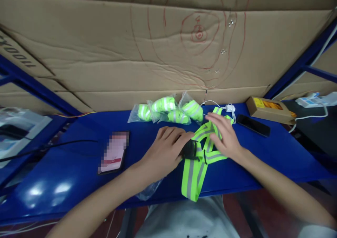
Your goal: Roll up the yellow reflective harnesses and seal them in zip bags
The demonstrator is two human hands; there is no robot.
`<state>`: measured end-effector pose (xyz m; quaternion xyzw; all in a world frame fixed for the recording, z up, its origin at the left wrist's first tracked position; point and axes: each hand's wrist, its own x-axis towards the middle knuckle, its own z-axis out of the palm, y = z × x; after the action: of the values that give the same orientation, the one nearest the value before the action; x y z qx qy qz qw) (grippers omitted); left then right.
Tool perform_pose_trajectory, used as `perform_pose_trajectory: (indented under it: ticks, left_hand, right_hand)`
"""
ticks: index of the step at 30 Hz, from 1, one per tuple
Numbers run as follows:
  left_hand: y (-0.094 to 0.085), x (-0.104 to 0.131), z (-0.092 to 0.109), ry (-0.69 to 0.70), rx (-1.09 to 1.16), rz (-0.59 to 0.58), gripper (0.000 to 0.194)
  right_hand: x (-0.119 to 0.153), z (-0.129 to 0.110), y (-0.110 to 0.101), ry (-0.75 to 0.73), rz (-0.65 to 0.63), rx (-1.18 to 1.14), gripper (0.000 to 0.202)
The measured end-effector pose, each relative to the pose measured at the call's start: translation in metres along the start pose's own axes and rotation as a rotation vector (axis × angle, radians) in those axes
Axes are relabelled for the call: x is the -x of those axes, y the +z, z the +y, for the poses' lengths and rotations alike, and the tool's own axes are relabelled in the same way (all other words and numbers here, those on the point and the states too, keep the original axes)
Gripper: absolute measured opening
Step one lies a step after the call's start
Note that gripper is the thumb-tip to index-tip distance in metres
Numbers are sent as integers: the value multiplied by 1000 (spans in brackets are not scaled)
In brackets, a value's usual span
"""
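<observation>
A neon-green reflective strap harness [191,178] with grey stripes lies on the blue table, one loop hanging over its front edge. My left hand [167,145] is closed on the black buckle [189,149] of this harness, thumb along its top; part of the buckle is hidden by the fingers. My right hand [223,134] rests over the harness's right-hand straps, fingers stretched out and thumb apart. Beneath my left wrist lies a clear plastic bag [150,190], partly hidden.
Several bagged neon-green strap rolls [164,104] sit along the cardboard wall [105,55]. A phone with a lit screen [113,153] lies left, a dark phone [253,125] right. Behind that are a white charger [230,108] and a small cardboard box [271,110].
</observation>
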<state>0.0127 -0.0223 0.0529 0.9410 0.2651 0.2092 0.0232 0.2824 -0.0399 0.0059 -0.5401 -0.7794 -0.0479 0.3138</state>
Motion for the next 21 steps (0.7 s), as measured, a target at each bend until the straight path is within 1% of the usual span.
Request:
perform_pose_trajectory:
  ticks: [2, 3, 5, 7, 9, 11, 13, 15, 17, 19, 21]
  left_hand:
    - [20, -8, -5, -39, -5, 22, 65]
    - [27, -9, -7, -54, 9, 26, 63]
    - [35, -9, -13, -76, 56, -2, 58]
    - [39, -6, -20, -92, 160, -52, 54]
    - [40, -3, -29, -100, 330, -118, 53]
    - [42, -2, -36, -115, 486, -175, 50]
    - [43, -2, -41, -131, 553, -192, 46]
    - [46, -2, -41, -143, 514, -162, 45]
    - [49, -1, -38, -135, 375, -127, 42]
    - [52, 0, -33, -115, 186, -113, 34]
    - [52, 0, -27, -75, 14, -137, 29]
  right_hand:
    - [2, -29, 0, -109, -111, -98, 79]
    - [4, -39, 5, -113, -140, -110, 88]
    - [7, -48, 19, -49, -151, -141, 94]
    - [10, -46, 35, 9, -183, -180, 88]
    - [12, -39, 44, 10, -235, -226, 75]
    - [13, -34, 46, -1, -260, -294, 60]
    - [13, -32, 43, 40, -272, -400, 49]
    - [12, -34, 39, 100, -290, -502, 39]
    - [11, -36, 37, 131, -309, -535, 32]
    - [11, -39, 36, 130, -303, -472, 33]
    - [11, -42, 34, 103, -271, -326, 43]
